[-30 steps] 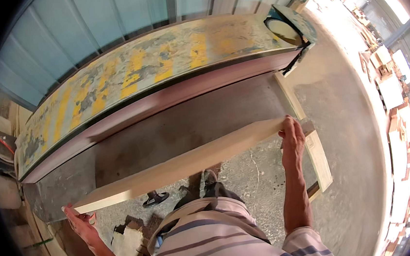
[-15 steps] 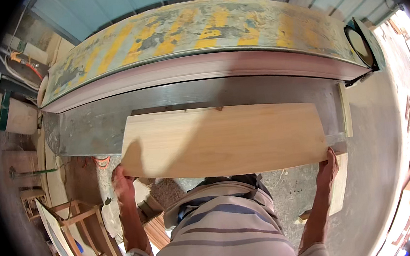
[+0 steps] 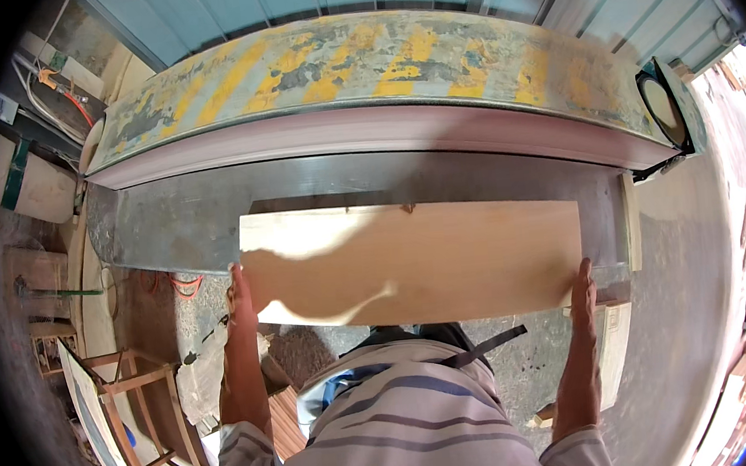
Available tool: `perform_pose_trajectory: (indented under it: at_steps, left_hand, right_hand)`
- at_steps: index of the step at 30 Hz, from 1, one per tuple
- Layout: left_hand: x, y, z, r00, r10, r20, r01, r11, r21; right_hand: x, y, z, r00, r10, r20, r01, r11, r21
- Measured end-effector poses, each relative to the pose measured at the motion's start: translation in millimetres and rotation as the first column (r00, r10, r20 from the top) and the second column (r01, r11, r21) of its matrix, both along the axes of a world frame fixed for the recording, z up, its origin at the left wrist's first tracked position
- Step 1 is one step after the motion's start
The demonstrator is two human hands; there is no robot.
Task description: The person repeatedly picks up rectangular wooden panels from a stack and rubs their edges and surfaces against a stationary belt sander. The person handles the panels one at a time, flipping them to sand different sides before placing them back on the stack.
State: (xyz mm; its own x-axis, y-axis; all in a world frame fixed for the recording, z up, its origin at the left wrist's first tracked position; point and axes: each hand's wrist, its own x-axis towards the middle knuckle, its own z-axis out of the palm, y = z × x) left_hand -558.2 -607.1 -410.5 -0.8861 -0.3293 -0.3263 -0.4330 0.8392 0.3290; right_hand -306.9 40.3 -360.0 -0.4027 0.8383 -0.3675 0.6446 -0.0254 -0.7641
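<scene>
Board (image 3: 411, 261): pale, rectangular, small dark knots (image 3: 409, 208) along edge facing pink band (image 3: 364, 130); face part sunlit, part shadowed. Near side of pink band. Left hand (image 3: 238, 296), right hand (image 3: 582, 293): fingers holding opposite ends.

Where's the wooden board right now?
In the head view, the wooden board is near the centre, between the left hand and the right hand at its ends, on the near side of the yellow-striped machine cover.
</scene>
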Motion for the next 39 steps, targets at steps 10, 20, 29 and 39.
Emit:
perform_pose_trajectory:
  at_steps: [10,20,29,39]
  left_hand:
    - [-30.5,45.7,54.8,0.702,0.704,-0.106,-0.018,0.166,0.986]
    - [-38.2,88.9,93.7,0.649,0.757,-0.082,0.013,0.096,0.995]
    - [-36.1,87.7,94.6,0.594,0.802,-0.060,-0.177,0.203,0.963]
    - [-59.5,20.8,-11.3,0.914,0.335,-0.229,-0.182,0.843,0.507]
  right_hand:
    - [22.3,2.1,-45.7,0.738,0.031,-0.674,0.266,0.905,0.332]
    - [16.5,2.0,-29.9,0.736,-0.225,-0.639,0.413,0.896,0.161]
    - [27.4,-0.8,-23.6,0.838,-0.144,-0.527,0.288,0.936,0.201]
    - [-21.3,-33.7,49.2,0.970,-0.212,-0.122,0.234,0.950,0.208]
